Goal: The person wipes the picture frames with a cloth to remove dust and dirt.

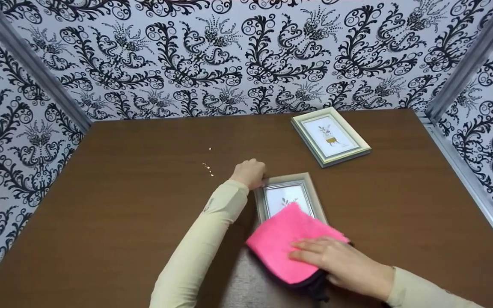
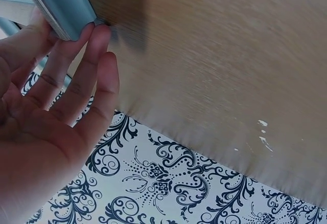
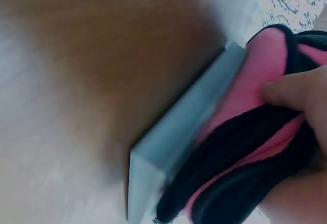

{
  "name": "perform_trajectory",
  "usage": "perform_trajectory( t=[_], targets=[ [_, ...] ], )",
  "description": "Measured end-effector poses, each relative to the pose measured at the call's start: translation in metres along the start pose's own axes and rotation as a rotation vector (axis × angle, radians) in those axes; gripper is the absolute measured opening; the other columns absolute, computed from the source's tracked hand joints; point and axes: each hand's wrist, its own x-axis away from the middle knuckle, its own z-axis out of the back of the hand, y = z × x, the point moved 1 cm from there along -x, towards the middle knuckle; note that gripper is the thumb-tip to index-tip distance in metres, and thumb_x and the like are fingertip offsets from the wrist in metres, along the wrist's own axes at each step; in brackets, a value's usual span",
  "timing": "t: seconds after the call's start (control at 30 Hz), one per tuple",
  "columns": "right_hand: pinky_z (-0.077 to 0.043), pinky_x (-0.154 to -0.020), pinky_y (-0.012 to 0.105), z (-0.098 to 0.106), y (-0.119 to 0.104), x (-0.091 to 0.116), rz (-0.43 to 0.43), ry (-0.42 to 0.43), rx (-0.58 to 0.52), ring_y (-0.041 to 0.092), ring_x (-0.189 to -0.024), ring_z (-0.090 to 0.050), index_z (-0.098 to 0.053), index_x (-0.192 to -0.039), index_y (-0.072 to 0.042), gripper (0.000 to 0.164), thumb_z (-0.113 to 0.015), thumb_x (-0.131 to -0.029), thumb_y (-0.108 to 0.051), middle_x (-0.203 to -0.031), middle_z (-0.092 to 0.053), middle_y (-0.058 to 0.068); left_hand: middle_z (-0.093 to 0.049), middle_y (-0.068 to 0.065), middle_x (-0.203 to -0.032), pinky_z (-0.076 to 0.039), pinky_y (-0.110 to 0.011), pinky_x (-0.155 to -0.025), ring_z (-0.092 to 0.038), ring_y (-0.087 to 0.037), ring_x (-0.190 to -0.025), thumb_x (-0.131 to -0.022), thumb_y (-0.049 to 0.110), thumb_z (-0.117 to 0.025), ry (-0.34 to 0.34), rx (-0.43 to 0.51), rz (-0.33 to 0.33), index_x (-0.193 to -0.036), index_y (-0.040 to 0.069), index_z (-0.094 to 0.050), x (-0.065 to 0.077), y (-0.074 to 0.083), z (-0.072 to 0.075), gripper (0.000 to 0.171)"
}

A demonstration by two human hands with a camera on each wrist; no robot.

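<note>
1. Pink cloth (image 1: 284, 240) with a dark edging lies over the near part of a small picture frame (image 1: 298, 182), which sits flat on the brown wooden table (image 1: 114, 214), near the middle and slightly to the right.
2. The right hand (image 1: 340, 261) presses down on the cloth with flat, straight fingers; it curls round nothing. In the right wrist view the cloth (image 3: 255, 81) bunches over the frame's grey-green edge (image 3: 184, 132).
3. The left hand (image 1: 250, 173) steadies the frame at its far left corner. The left wrist view shows the fingertips (image 2: 97, 35) touching that corner (image 2: 66, 9) with fingers almost straight, bracing rather than gripping.
4. Handling, as a judgement: the frame looks light and stiff, with a hard moulded border and probably a glazed front, so it is likely fragile and may slide on the smooth tabletop. The border edges and corners are the safe places to hold; the front pane is not.
5. The cloth looks soft, limp and light, and will fold wherever it is pinched.
6. A second frame (image 1: 331, 137) lies flat farther off to the right, well apart from the first.
7. Both frames show a small plant print. No brand, label or readable writing appears anywhere. A few pale specks (image 1: 209, 169) mark the table left of the left hand.
</note>
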Motion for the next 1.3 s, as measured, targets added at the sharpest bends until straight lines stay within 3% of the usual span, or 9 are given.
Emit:
perform_trajectory(
  t=[0.2,0.43,0.53,0.67,0.93,1.03,1.13,1.2,1.3],
  targets=[
    [-0.048,-0.072,0.041,0.008,-0.01,0.021,-0.195,0.06,0.256,0.025,-0.094,-0.058,-0.058,-0.116,-0.009,0.062,-0.046,-0.059,0.012,-0.109,-0.06,0.011,-0.062,-0.007,-0.083,-0.049,-0.042,-0.063,-0.059,-0.025,-0.08,-0.075,0.021,-0.068,-0.023,0.0,0.001,-0.077,0.012,-0.068,-0.001,0.0,0.001,0.01],
    [-0.05,-0.06,0.042,0.002,-0.022,0.016,-0.204,0.132,0.395,0.028,-0.082,-0.061,-0.059,-0.109,-0.005,0.049,-0.018,-0.082,0.0,-0.098,-0.063,0.015,-0.062,-0.006,-0.084,-0.049,-0.041,-0.065,-0.059,-0.024,-0.081,-0.075,0.023,-0.069,-0.037,-0.005,0.002,-0.079,0.013,-0.069,-0.003,-0.001,0.0,0.011],
    [-0.05,-0.066,0.042,-0.003,-0.021,0.008,-0.191,0.103,0.355,0.028,-0.086,-0.06,-0.058,-0.111,-0.004,0.044,-0.031,-0.077,0.001,-0.101,-0.062,0.016,-0.061,-0.006,-0.085,-0.049,-0.041,-0.066,-0.058,-0.024,-0.084,-0.074,0.024,-0.07,-0.045,-0.002,0.005,-0.079,0.013,-0.068,-0.003,-0.001,-0.002,0.012],
    [-0.047,-0.076,0.041,-0.01,-0.017,-0.006,-0.115,0.052,0.277,0.027,-0.095,-0.057,-0.056,-0.117,-0.006,0.056,-0.052,-0.062,0.003,-0.109,-0.059,0.015,-0.061,-0.005,-0.084,-0.048,-0.041,-0.065,-0.057,-0.023,-0.084,-0.073,0.023,-0.07,-0.037,0.015,0.009,-0.078,0.015,-0.069,-0.003,-0.003,-0.004,0.01],
    [-0.038,-0.092,0.034,-0.019,-0.022,-0.022,0.186,-0.036,0.202,0.021,-0.118,-0.044,-0.049,-0.126,-0.013,0.069,-0.071,-0.061,-0.006,-0.127,-0.049,0.006,-0.061,-0.005,-0.081,-0.048,-0.041,-0.064,-0.057,-0.023,-0.08,-0.072,0.021,-0.07,-0.033,0.027,0.001,-0.074,0.014,-0.067,-0.003,-0.001,-0.002,0.008],
    [-0.035,-0.095,0.03,-0.024,-0.032,-0.02,0.283,-0.082,0.221,0.018,-0.12,-0.041,-0.048,-0.128,-0.014,0.056,-0.066,-0.075,-0.016,-0.129,-0.048,0.005,-0.061,-0.005,-0.081,-0.048,-0.041,-0.063,-0.057,-0.022,-0.079,-0.073,0.021,-0.07,-0.042,0.026,0.002,-0.073,0.013,-0.066,-0.004,-0.001,-0.002,0.009],
    [-0.032,-0.097,0.025,-0.03,-0.039,-0.014,0.325,-0.116,0.211,0.016,-0.121,-0.039,-0.046,-0.13,-0.013,0.04,-0.044,-0.092,-0.027,-0.13,-0.046,0.005,-0.061,-0.004,-0.081,-0.048,-0.04,-0.064,-0.057,-0.022,-0.078,-0.074,0.022,-0.07,-0.059,0.024,0.002,-0.073,0.013,-0.066,-0.005,-0.001,-0.001,0.01],
    [-0.028,-0.098,0.023,-0.031,-0.04,-0.009,0.31,-0.133,0.179,0.016,-0.123,-0.037,-0.044,-0.132,-0.012,0.042,-0.034,-0.096,-0.032,-0.132,-0.044,0.006,-0.061,-0.004,-0.08,-0.048,-0.039,-0.064,-0.057,-0.021,-0.077,-0.075,0.022,-0.069,-0.074,0.026,0.003,-0.072,0.012,-0.065,-0.006,-0.002,-0.001,0.011],
    [-0.028,-0.098,0.023,-0.028,-0.037,-0.002,0.248,-0.125,0.093,0.017,-0.123,-0.036,-0.042,-0.133,-0.01,0.045,-0.038,-0.094,-0.033,-0.134,-0.042,0.008,-0.061,-0.005,-0.078,-0.048,-0.039,-0.063,-0.057,-0.021,-0.074,-0.076,0.022,-0.069,-0.099,0.031,-0.002,-0.07,0.011,-0.064,-0.009,-0.003,-0.003,0.013]
  ],
)
